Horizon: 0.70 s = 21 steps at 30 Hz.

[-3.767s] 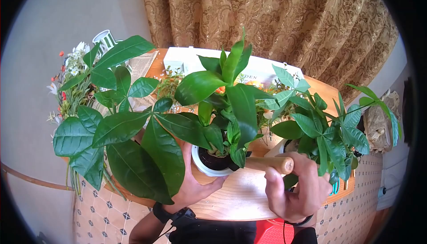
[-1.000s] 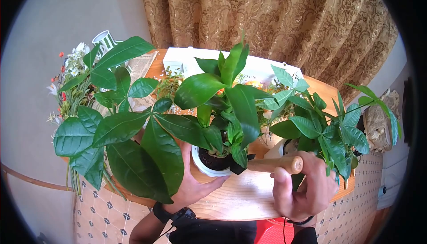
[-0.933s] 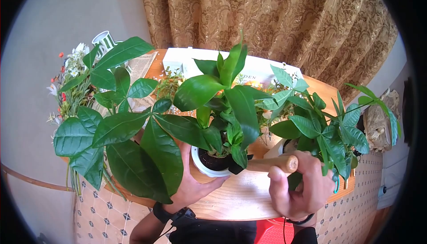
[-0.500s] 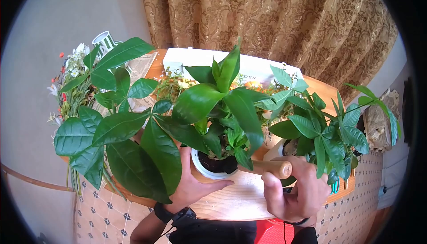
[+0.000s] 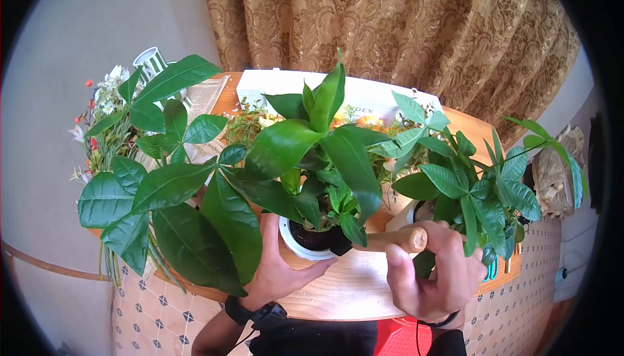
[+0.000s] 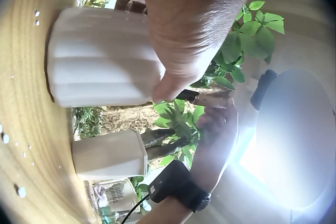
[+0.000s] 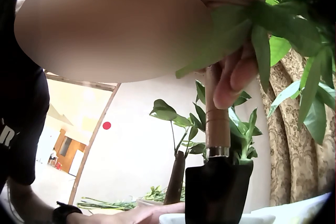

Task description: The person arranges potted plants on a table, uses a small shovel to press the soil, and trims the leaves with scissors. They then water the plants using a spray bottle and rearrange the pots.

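Note:
A white flowerpot with dark soil and a broad-leaved green plant stands on the wooden table at the middle. My left hand grips the pot from its left and near side, thumb along the near side; leaves hide part of the fingers. In the left wrist view, the same hand spans the pot's ribbed white wall. My right hand holds a garden trowel by its wooden handle. The trowel's black blade is at the pot's right rim, angled down toward the soil.
Large leaves of another plant overhang my left hand. To the right stands a leafy plant in a white pot. A long white box lies behind, cut flowers at left, teal-handled scissors near the right edge.
The potted plant's top has leaned a little to the left. My right hand and the trowel handle have shifted slightly left; the left hand keeps its hold on the flowerpot.

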Each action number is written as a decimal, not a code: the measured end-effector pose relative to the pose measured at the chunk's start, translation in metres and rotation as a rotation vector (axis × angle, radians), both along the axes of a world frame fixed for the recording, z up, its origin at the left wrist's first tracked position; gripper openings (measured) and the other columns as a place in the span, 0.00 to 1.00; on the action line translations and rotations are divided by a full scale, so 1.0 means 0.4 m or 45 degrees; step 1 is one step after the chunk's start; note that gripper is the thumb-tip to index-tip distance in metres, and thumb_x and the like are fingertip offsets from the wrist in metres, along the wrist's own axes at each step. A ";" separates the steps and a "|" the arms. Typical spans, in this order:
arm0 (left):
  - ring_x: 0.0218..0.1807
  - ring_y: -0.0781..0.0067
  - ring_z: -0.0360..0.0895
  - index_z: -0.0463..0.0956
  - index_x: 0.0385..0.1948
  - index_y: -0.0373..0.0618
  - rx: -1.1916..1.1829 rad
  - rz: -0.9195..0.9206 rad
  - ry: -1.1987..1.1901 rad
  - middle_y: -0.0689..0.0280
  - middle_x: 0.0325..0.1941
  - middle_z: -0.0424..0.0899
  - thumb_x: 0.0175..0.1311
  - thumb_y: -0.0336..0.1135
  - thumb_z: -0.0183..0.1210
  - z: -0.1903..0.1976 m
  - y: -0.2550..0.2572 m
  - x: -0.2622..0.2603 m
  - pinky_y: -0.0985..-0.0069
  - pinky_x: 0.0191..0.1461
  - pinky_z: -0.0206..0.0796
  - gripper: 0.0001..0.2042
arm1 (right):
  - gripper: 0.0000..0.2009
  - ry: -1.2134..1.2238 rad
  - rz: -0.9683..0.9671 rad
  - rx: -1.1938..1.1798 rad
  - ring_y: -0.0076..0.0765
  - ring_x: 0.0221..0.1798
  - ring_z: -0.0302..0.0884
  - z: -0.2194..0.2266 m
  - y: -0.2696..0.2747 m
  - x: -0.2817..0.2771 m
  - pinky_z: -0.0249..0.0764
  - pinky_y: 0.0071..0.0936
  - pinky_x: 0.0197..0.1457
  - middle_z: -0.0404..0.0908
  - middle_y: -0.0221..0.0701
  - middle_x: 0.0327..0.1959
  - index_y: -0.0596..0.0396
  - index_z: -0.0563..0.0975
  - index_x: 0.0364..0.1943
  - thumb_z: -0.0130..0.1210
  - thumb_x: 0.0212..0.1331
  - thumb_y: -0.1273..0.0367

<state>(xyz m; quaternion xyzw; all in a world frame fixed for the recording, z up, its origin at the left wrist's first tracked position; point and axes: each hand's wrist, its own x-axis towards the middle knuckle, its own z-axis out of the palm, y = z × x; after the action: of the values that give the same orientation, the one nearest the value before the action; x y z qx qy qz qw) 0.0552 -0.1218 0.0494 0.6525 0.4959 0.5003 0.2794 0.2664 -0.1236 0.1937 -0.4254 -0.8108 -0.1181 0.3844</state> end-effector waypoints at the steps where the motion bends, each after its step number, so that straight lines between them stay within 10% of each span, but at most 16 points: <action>1: 0.61 0.58 0.76 0.60 0.67 0.31 0.004 0.013 0.014 0.51 0.60 0.75 0.42 0.41 0.83 -0.003 -0.002 -0.001 0.62 0.66 0.67 0.50 | 0.16 -0.029 0.012 0.030 0.38 0.25 0.81 -0.001 0.002 0.000 0.74 0.30 0.31 0.85 0.36 0.30 0.60 0.80 0.41 0.68 0.56 0.63; 21: 0.60 0.58 0.77 0.67 0.63 0.35 -0.043 0.025 0.001 0.53 0.59 0.77 0.40 0.42 0.84 0.017 0.007 0.002 0.62 0.65 0.67 0.46 | 0.14 0.077 -0.011 -0.027 0.38 0.27 0.82 0.002 -0.005 -0.002 0.73 0.31 0.31 0.84 0.37 0.31 0.59 0.80 0.40 0.67 0.56 0.64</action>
<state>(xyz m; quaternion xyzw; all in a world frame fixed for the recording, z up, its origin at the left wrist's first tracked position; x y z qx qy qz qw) 0.0559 -0.1192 0.0563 0.6430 0.5108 0.4941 0.2854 0.2658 -0.1256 0.1945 -0.4363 -0.7981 -0.0982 0.4037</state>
